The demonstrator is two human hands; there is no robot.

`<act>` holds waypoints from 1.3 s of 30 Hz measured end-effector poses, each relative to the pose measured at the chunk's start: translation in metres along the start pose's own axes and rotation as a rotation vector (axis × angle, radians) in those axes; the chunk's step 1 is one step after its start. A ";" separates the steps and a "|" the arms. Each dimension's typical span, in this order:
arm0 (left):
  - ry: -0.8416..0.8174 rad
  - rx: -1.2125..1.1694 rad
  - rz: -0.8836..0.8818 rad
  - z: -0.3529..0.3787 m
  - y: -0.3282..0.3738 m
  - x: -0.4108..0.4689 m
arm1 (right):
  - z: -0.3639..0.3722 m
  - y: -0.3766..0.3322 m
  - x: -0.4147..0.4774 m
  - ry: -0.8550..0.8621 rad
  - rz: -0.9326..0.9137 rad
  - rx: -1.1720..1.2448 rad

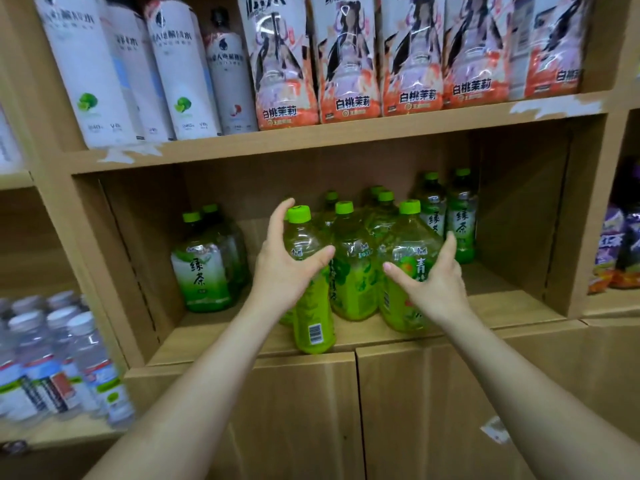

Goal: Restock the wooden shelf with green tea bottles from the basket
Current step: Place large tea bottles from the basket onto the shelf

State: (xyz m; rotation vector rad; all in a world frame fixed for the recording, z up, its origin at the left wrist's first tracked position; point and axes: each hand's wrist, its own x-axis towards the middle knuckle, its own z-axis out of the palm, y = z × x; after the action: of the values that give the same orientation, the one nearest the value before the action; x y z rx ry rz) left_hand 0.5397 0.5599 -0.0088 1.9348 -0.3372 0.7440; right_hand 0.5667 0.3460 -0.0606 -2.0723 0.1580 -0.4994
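Placement step in hand. Left hand (287, 271) is at the front bottle (313, 317), fingers (282, 220) curled round its shoulder below the green cap. The bottle stands upright at the very front lip of the wooden shelf (502, 306). Right hand (436, 282) is released, fingers straight, laid against the neighbouring bottle (405, 306) just beside it. More green tea stands behind (460, 220) and at the left (201, 271). Basket not in view. Judgement: the front bottle sits too near the edge. The next move calls for pushing it back into line with the row, label outward, before letting go. Floor space remains at the right.
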 end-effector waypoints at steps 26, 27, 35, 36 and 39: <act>-0.419 -0.277 0.008 0.086 0.074 -0.042 | -0.042 0.023 -0.092 0.042 -0.257 0.258; -0.450 -0.183 0.019 0.100 0.075 -0.045 | -0.047 0.031 -0.088 0.084 -0.238 0.247; -0.425 -0.185 -0.081 0.213 0.067 -0.038 | -0.101 0.080 -0.038 0.088 -0.170 0.058; -0.418 -0.199 -0.087 0.224 0.065 -0.035 | -0.107 0.085 -0.030 0.076 -0.165 0.021; -0.395 -0.218 -0.098 0.250 0.054 -0.025 | -0.115 0.100 -0.010 0.069 -0.127 -0.065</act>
State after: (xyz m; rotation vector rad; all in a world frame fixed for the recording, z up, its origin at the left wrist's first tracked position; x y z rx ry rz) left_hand 0.5796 0.3123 -0.0652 1.8661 -0.5362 0.2446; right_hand 0.5195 0.2049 -0.0959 -2.1384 0.0841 -0.6519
